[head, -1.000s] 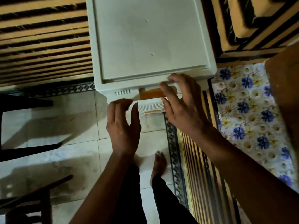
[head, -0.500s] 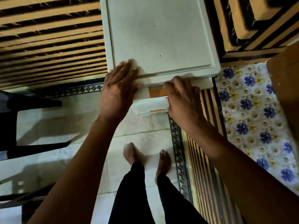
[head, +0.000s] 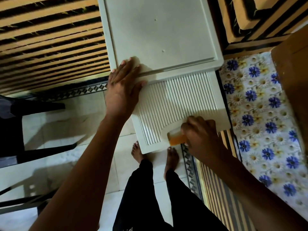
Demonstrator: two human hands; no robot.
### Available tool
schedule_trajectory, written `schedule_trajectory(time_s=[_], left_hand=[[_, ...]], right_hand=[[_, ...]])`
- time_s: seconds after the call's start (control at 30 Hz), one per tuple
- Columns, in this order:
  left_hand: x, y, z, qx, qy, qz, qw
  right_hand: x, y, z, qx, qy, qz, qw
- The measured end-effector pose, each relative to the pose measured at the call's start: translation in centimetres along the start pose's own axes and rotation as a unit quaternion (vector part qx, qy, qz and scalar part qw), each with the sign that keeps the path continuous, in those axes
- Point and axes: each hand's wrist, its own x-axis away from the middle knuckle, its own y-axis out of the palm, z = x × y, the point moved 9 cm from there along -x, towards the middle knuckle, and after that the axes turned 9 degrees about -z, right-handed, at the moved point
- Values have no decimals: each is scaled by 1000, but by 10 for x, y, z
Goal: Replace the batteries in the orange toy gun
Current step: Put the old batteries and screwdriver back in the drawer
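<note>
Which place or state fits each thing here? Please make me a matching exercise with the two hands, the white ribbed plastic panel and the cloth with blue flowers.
Things:
1. left hand
2. right hand
3. white ribbed plastic panel
4. white cloth with blue flowers

Places or states:
a. sticks out from below the cabinet top, toward the person
b. lies to the right of the cabinet
c. rests flat on the smooth white cabinet top
d. grips the small orange handle

Pairs: 1-c, 2-d, 3-a, 4-b
</note>
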Motion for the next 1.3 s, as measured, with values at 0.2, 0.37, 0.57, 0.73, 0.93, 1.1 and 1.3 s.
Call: schedule_trajectory(time_s=[0.2, 0.37, 0.57, 0.73, 0.93, 1.1, 1.3], left_hand=[[2, 3, 2, -24, 23, 22, 999], [3, 5, -3, -18, 21, 37, 999], [2, 7, -5, -31, 20, 61, 997], [4, 7, -7, -39, 31, 67, 997], [3, 9, -13, -95, 75, 28, 992], [6, 6, -14, -137, 119, 46, 982], [6, 7, -18, -134, 148, 84, 976]], right_hand=[[-7, 35, -6, 28, 7, -15, 999], [-53, 79, 4, 83, 39, -54, 994], [-124, 115, 22, 86, 84, -111, 986], [-157, 113, 25, 22, 128, -48, 990], [-135, 121, 34, -316, 299, 142, 889], [-146, 135, 49, -557, 357, 158, 733], [-175, 132, 63, -584, 363, 123, 715]])
